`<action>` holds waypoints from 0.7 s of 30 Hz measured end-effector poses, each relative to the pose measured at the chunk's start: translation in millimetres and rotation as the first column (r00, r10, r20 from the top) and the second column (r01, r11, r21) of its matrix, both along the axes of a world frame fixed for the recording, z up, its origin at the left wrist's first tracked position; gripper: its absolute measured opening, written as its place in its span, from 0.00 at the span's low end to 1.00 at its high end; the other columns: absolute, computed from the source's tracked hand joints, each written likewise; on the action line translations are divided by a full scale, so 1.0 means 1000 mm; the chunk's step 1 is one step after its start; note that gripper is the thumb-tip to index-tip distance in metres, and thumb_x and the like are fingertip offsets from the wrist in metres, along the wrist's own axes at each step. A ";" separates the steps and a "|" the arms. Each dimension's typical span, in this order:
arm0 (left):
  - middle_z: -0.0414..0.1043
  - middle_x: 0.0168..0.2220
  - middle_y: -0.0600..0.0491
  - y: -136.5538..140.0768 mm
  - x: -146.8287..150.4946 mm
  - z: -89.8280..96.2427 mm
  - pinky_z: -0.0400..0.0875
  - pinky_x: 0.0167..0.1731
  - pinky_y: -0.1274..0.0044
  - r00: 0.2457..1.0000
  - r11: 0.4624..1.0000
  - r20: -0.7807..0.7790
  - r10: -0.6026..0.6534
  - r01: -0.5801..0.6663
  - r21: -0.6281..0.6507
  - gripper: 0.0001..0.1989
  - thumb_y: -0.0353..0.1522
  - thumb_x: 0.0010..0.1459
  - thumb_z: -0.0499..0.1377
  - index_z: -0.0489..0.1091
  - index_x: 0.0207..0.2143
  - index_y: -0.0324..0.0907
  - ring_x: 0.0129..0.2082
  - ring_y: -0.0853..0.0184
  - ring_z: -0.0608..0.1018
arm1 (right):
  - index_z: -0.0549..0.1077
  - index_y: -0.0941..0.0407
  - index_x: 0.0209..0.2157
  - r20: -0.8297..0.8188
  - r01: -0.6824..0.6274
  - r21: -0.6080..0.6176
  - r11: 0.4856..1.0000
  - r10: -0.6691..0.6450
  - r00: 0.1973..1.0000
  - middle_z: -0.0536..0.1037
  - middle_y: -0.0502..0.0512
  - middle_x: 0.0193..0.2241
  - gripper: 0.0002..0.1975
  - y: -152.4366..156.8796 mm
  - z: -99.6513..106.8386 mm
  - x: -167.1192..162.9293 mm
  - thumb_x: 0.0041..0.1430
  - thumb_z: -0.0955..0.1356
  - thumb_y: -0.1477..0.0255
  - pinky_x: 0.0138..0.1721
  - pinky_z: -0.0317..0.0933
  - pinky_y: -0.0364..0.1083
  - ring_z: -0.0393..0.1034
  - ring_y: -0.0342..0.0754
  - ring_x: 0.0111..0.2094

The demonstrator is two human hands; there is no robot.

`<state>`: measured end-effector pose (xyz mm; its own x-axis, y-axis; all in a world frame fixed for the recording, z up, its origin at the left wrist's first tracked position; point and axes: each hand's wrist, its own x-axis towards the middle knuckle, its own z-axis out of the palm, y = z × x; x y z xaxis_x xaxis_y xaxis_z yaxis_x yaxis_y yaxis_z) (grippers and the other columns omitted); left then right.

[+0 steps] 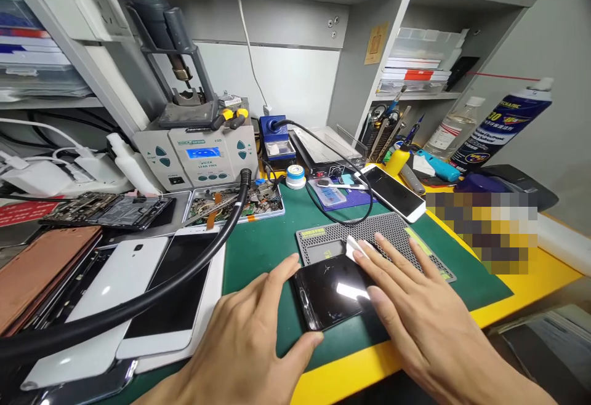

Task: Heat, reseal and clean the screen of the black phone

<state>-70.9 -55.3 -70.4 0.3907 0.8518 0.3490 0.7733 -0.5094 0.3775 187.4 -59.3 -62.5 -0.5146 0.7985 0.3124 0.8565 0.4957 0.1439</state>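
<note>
A black smartphone [330, 291] lies face up on the green mat, its glossy screen catching a bright reflection and some pale marks. Thumb and forefinger of my left hand [252, 325] grip its left end at two corners. Over the phone's right part, my right hand [415, 300] lies with fingers stretched out. A white wipe [353, 248] shows beneath its fingertips at the phone's far edge; the rest of the wipe is hidden under the hand. The phone's far edge overlaps a grey perforated pad [378, 232].
Several phones, including a white one [161, 294], lie at left, crossed by a thick black hose [203, 251]. A hot air station [198, 152] stands behind a tray of parts [272, 205]. Another white phone [392, 192], a flux jar [295, 177] and a spray can [503, 125] are farther back.
</note>
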 end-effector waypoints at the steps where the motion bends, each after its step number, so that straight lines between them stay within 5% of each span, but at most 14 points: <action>1: 0.78 0.53 0.48 0.000 0.000 0.000 0.84 0.39 0.67 1.000 1.000 0.005 -0.009 0.009 -0.020 0.39 0.37 0.54 0.65 0.52 0.64 0.44 0.46 0.56 0.83 | 0.58 0.59 0.68 -0.002 -0.007 0.002 1.000 0.007 1.000 0.62 0.55 0.67 0.27 0.000 -0.001 0.001 0.71 0.59 0.71 0.69 0.40 0.65 0.52 0.57 0.70; 8: 0.74 0.57 0.44 0.000 -0.002 -0.003 0.81 0.47 0.61 0.998 0.992 0.055 -0.032 0.038 -0.117 0.40 0.38 0.56 0.63 0.48 0.66 0.45 0.50 0.55 0.81 | 0.61 0.64 0.66 -0.026 -0.189 -0.032 0.982 0.188 0.982 0.59 0.59 0.69 0.26 -0.003 -0.002 -0.034 0.69 0.60 0.73 0.70 0.37 0.65 0.48 0.59 0.71; 21: 0.76 0.54 0.48 0.000 0.000 0.001 0.80 0.45 0.65 0.993 0.990 0.117 -0.034 0.050 -0.135 0.38 0.33 0.54 0.60 0.47 0.65 0.46 0.48 0.58 0.81 | 0.65 0.64 0.65 -0.061 -0.259 -0.060 0.964 0.255 0.965 0.62 0.58 0.67 0.25 0.003 0.008 -0.057 0.68 0.61 0.74 0.70 0.37 0.67 0.53 0.62 0.69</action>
<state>-71.2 -55.1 -69.1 0.3915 0.8783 0.2744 0.7003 -0.4778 0.5304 130.1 -56.6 -54.6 -0.6897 0.6615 0.2945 0.7044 0.7071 0.0616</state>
